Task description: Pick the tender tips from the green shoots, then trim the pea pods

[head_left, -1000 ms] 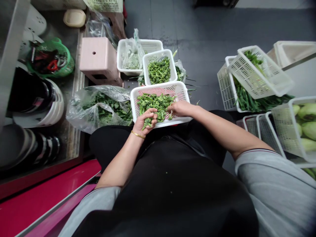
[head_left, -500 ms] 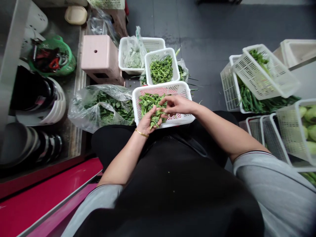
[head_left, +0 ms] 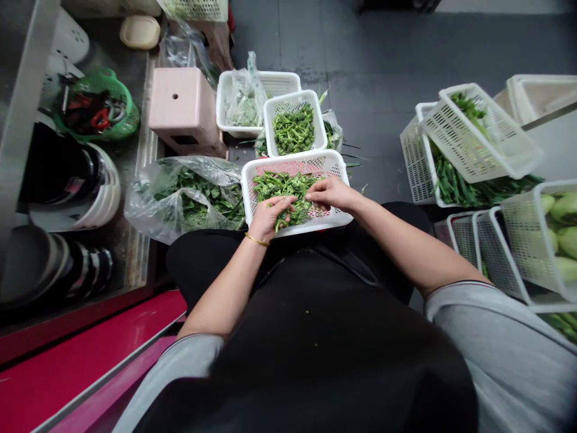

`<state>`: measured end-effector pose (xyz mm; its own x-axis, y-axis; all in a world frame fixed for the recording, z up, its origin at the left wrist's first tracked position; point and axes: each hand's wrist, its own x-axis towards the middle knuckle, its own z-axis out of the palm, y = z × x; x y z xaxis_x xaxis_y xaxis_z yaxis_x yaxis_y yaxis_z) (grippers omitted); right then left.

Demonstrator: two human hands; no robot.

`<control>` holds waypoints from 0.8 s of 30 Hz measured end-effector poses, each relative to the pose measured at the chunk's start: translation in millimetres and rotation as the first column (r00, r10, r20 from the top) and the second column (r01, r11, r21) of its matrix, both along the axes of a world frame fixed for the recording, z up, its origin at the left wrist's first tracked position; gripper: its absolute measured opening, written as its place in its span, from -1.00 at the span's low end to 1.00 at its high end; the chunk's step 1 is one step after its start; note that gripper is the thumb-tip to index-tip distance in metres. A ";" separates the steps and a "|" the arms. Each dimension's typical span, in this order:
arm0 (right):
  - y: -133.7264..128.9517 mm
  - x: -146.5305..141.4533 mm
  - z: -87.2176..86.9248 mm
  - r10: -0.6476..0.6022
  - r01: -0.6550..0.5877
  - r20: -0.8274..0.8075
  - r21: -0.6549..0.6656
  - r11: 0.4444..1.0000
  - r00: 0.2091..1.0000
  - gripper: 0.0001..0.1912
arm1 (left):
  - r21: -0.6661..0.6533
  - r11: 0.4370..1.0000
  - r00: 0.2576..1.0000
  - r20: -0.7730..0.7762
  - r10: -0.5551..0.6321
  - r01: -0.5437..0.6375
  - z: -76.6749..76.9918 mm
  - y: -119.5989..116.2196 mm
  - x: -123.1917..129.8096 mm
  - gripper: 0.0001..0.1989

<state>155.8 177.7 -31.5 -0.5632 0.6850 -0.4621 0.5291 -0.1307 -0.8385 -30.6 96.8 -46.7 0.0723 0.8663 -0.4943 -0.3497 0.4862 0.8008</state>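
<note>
A white perforated basket (head_left: 295, 157) sits in front of my lap with a pile of cut green vegetable stems (head_left: 279, 182) in it. Over its near left side my left hand (head_left: 270, 218), a gold bracelet at its wrist, is closed around some green vegetable stems (head_left: 283, 221). My right hand (head_left: 332, 193) hovers at the basket's right part with thumb and fingers pinched together. What lies between those fingertips is too small to make out. Just beyond stands a smaller white basket (head_left: 319, 108) holding similar green pieces.
To the left are a clear plastic bag (head_left: 144, 201) of leafy greens and a pink stool (head_left: 178, 96). Behind, a white basket (head_left: 286, 77) holds a bagged vegetable. Stacked white baskets (head_left: 417, 159) of greens stand right, near a crate (head_left: 520, 240) of pale green round vegetables.
My left hand has turned from palm up to more palm down over the stems. The right hand has drawn away to the right, its fingers now pinched.
</note>
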 end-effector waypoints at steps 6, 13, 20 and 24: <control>-37.6 -15.1 25.2 0.033 -0.047 0.057 0.258 0.965 0.998 -0.70 | 0.062 0.996 0.997 -0.036 0.064 -0.061 12.3 -5.4 11.8 -0.64; -54.3 1.4 56.9 0.326 -0.526 0.417 0.735 0.428 0.848 -0.67 | 0.068 0.925 0.927 -0.028 -0.373 0.374 22.5 -20.1 -6.5 -0.66; -68.3 2.8 67.2 0.503 -0.725 0.553 0.641 0.253 0.665 -0.62 | 0.091 0.812 0.817 -0.073 -0.571 0.576 38.3 -38.7 -13.3 -0.64; -73.9 0.9 70.6 0.447 -0.698 0.557 0.668 0.258 0.700 -0.62 | 0.081 0.829 0.832 -0.100 -0.546 0.553 42.3 -40.8 -13.8 -0.66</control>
<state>156.7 103.8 39.2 -0.9434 0.3210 -0.0838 0.3316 0.9208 -0.2054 -44.3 56.0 -4.4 0.5203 0.7393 -0.4274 0.0089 0.4958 0.8684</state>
